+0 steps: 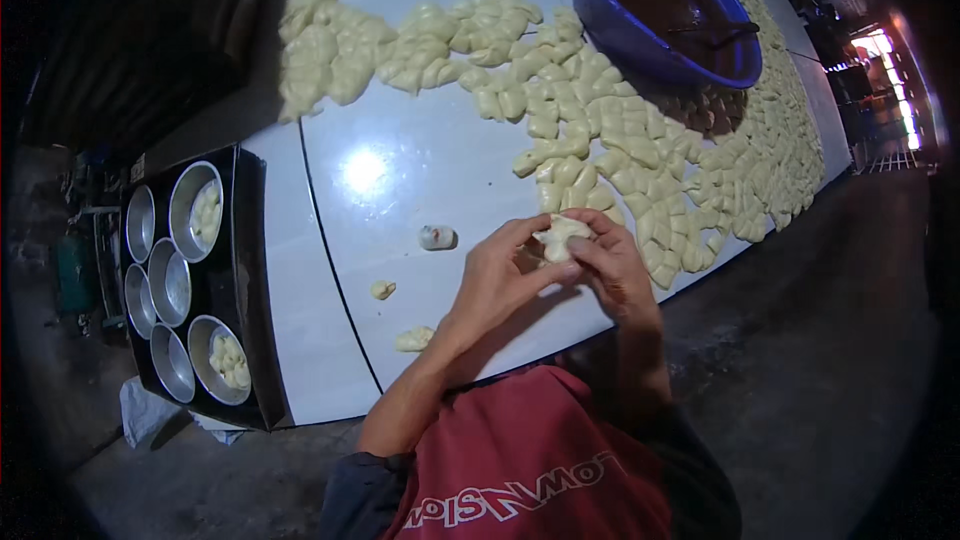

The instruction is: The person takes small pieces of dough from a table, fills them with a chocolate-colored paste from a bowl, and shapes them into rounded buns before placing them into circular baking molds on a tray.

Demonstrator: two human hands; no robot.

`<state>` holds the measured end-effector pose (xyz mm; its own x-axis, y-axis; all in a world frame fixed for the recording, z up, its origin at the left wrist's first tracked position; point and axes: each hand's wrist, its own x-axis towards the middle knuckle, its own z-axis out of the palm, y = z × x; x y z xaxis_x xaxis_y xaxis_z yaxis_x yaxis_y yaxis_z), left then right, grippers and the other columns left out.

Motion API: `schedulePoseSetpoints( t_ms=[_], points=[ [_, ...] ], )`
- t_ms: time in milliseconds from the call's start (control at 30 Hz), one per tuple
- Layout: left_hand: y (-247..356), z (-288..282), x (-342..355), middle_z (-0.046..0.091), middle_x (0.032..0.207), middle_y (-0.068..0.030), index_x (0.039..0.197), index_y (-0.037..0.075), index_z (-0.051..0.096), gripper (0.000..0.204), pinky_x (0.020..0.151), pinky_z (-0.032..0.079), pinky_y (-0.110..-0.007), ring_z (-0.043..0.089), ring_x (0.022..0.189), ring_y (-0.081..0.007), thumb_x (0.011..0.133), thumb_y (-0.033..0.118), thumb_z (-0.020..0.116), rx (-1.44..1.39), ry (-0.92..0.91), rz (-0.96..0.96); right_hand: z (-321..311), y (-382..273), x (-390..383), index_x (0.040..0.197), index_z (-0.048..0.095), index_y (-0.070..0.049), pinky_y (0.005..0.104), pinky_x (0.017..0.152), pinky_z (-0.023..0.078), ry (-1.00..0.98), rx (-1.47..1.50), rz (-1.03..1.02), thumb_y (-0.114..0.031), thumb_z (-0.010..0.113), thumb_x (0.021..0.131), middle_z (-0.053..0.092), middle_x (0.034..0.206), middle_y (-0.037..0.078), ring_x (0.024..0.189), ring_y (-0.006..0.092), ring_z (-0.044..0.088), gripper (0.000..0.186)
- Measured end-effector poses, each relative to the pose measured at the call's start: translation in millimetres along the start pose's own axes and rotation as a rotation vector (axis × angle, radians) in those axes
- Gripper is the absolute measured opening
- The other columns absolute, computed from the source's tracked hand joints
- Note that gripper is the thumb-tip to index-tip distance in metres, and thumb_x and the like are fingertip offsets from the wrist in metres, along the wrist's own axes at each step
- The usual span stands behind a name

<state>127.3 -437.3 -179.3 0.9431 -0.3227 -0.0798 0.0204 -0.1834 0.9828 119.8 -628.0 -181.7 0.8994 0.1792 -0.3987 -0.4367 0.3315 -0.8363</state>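
Both of my hands work a small piece of pale dough [560,237] above the near edge of the white table. My left hand [493,278] pinches it between thumb and fingers from the left. On the other side, my right hand [614,268] has its thumb pressed onto the dough and its fingers curled behind. The dough's inside is partly hidden by the fingers. Many soft dough pieces [590,110], cut but lying close together, spread just beyond my hands. A small whitish cylinder [437,237] with a reddish-brown mark lies left of my left hand; its kind is unclear.
A blue tub [668,65] with brown contents and a dark-handled utensil [715,32] stands far right among the dough. Two dough scraps [383,289] lie at left. A black tray [252,290] holds several round metal pans [170,285], two with dough. A dark seam [330,230] crosses the table.
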Motion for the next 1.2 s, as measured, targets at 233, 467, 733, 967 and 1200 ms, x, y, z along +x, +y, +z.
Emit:
schedulePoseSetpoints(
  t_ms=[233, 467, 733, 967, 1200],
  points=[
    [3, 2, 24, 0.073, 0.104, -0.0112, 0.123, -0.002, 0.065, 0.033, 0.09, 0.051, -0.03, 0.066, 0.099, -0.0145, 0.093, 0.012, 0.068, -0.275, -0.053, -0.31, -10, -2, 20, 0.113, 0.061, 0.003, 0.0238, 0.064, 0.054, 0.191, -0.452, -0.262, -0.011, 0.069, 0.092, 0.069, 0.095, 0.008, 0.081, 0.011, 0.067, 0.026],
    [23, 54, 77, 0.059, 0.135, -0.0239, 0.149, -0.005, 0.036, 0.075, 0.097, 0.05, -0.035, 0.061, 0.121, -0.0293, 0.092, 0.028, 0.073, -0.197, 0.286, 0.437, -1, -38, 30, 0.121, 0.055, 0.001, 0.0248, 0.086, 0.051, 0.057, 0.058, -0.446, -0.003, 0.069, 0.091, 0.065, 0.104, 0.006, 0.098, 0.0129, 0.064, 0.033],
    [23, 106, 139, 0.055, 0.138, -0.0231, 0.158, 0.004, 0.018, 0.094, 0.092, 0.051, -0.029, 0.059, 0.12, -0.02, 0.088, 0.02, 0.078, -0.79, 0.053, 0.161, -24, -118, 70, 0.113, 0.059, -0.005, 0.0244, 0.072, 0.052, -0.065, 0.447, -0.301, -0.014, 0.065, 0.095, 0.064, 0.095, 0.003, 0.083, 0.0096, 0.063, 0.021],
    [4, 62, 139, 0.055, 0.137, -0.0195, 0.149, 0.005, 0.041, 0.059, 0.087, 0.053, -0.03, 0.065, 0.108, -0.0201, 0.096, 0.013, 0.066, -0.528, -0.119, -0.184, -112, -239, 193, 0.109, 0.061, -0.003, 0.0265, 0.07, 0.05, 0.213, -0.552, -0.444, -0.016, 0.063, 0.09, 0.069, 0.092, 0.007, 0.082, 0.0121, 0.065, 0.023],
    [7, 38, 124, 0.067, 0.121, -0.0136, 0.137, 0.003, 0.055, 0.045, 0.092, 0.052, -0.032, 0.067, 0.105, -0.0212, 0.098, 0.022, 0.064, -0.219, -0.142, -0.177, -141, -241, 236, 0.099, 0.067, -0.002, 0.0305, 0.072, 0.047, -0.049, -1.4, -0.056, -0.024, 0.061, 0.088, 0.066, 0.085, 0.006, 0.08, 0.0149, 0.06, 0.026]
  ],
)
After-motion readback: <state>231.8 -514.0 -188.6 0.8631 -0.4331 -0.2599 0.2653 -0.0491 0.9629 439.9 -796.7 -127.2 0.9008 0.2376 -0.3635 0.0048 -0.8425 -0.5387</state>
